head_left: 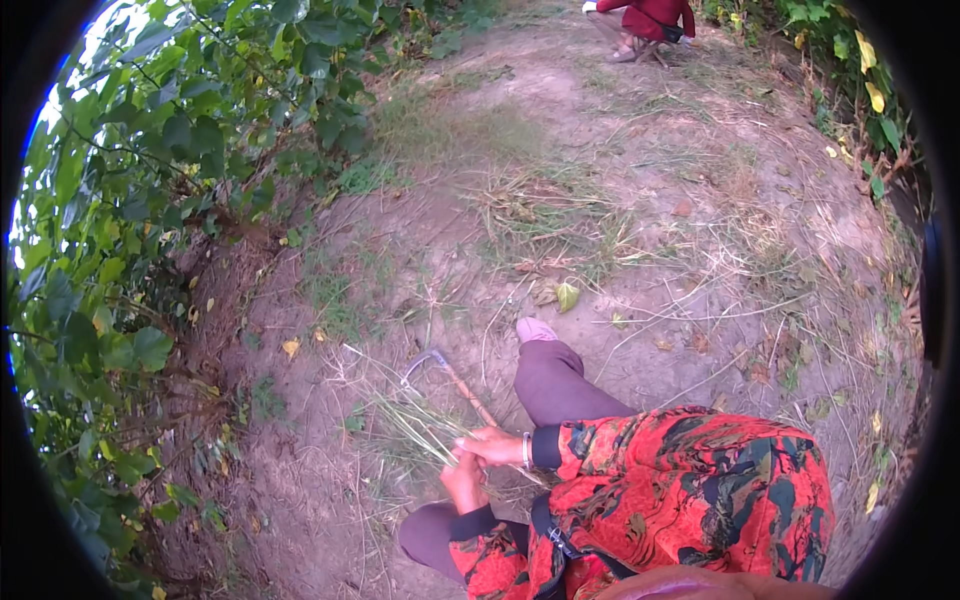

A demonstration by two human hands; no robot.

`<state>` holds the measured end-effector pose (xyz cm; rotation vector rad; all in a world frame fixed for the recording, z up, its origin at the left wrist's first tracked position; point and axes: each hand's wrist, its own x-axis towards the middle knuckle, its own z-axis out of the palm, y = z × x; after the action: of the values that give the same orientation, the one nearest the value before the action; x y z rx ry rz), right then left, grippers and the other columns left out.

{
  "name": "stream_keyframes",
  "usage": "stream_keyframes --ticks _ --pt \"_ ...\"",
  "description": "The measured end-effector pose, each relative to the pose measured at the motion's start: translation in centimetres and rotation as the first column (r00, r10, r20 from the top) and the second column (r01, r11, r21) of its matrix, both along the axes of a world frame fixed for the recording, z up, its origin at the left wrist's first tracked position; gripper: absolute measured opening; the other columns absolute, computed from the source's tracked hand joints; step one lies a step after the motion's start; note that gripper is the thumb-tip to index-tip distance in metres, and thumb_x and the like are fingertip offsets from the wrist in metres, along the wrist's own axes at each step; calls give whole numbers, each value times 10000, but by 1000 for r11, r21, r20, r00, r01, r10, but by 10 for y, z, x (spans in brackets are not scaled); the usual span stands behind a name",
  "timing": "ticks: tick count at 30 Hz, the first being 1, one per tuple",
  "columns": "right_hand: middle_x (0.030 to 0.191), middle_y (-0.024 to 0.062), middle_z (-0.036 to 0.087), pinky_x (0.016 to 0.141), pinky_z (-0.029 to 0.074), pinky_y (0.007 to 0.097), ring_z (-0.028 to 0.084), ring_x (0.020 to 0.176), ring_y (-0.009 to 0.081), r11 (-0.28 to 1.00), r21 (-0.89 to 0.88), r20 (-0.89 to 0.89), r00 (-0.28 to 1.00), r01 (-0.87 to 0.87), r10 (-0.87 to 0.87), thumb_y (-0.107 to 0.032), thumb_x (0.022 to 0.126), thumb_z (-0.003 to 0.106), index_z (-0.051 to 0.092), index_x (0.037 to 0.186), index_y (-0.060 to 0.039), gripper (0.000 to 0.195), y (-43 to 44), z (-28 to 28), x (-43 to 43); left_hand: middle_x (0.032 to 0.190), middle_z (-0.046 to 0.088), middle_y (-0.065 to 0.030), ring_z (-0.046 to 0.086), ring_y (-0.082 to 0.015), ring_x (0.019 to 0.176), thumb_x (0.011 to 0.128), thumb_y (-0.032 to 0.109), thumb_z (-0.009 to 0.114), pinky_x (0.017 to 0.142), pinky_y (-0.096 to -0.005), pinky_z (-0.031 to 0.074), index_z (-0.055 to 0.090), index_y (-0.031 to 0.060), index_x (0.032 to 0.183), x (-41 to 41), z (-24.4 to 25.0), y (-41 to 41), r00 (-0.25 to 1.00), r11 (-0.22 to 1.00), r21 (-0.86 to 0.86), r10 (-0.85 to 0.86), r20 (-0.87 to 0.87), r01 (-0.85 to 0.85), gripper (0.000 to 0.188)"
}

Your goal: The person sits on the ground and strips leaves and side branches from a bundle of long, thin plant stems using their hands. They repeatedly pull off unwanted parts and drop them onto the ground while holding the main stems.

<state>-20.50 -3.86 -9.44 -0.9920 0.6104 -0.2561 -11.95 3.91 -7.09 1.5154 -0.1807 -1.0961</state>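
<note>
My left hand [466, 484] is closed around the lower part of a thin bunch of cut grass stalks [420, 427]. Just above it, my right hand [496, 447], with a pale bangle at the wrist, meets the left at the same stalks, fingers closed on them. The loose ends fan out to the upper left. A sickle [469, 394] with a curved metal blade and wooden handle lies beyond the hands. Its handle runs down to the right hand, which hides its end; whether that hand touches it I cannot tell.
Dense leafy bushes [172, 150] line the left side, with more foliage [862, 90] at upper right. Cut grass [555, 217] is strewn over the bare soil [450, 255] ahead. At the top, a person in a dark red top [652, 19] sits low. My bent leg [555, 382] lies beside the sickle.
</note>
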Motion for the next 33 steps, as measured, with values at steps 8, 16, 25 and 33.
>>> stream_keyframes --ticks 8,16,25,33 --pt "620 -13 529 426 340 230 453 490 66 998 -34 21 998 55 -55 -335 929 488 632 939 -36 331 -3 -24 5 553 489 19 372 -43 394 828 127 612 351 -211 233 575 60 766 -6 -5 -4 989 998 11 56 137 -58 98" --pt "736 -9 584 480 404 200 515 593 53 993 -5 23 993 115 -115 -285 917 530 604 946 -55 243 -12 -17 9 565 485 24 356 -40 410 826 99 608 365 -202 237 580 46 834 4 16 -5 989 980 -170 123 81 -108 60" --pt "780 8 607 523 424 213 543 635 61 895 -10 323 848 447 -420 -119 864 581 586 963 -49 121 -106 73 28 714 584 -35 257 -5 386 885 140 565 345 -185 194 522 86 865 70 107 -55 932 920 -389 186 311 -54 72" --pt "722 -11 579 466 357 210 458 533 45 866 52 272 827 498 -492 -145 868 575 589 980 -64 139 -192 108 63 703 580 -33 308 -4 416 854 119 595 374 -172 201 583 50 911 117 99 -63 931 925 -377 182 315 -53 90"
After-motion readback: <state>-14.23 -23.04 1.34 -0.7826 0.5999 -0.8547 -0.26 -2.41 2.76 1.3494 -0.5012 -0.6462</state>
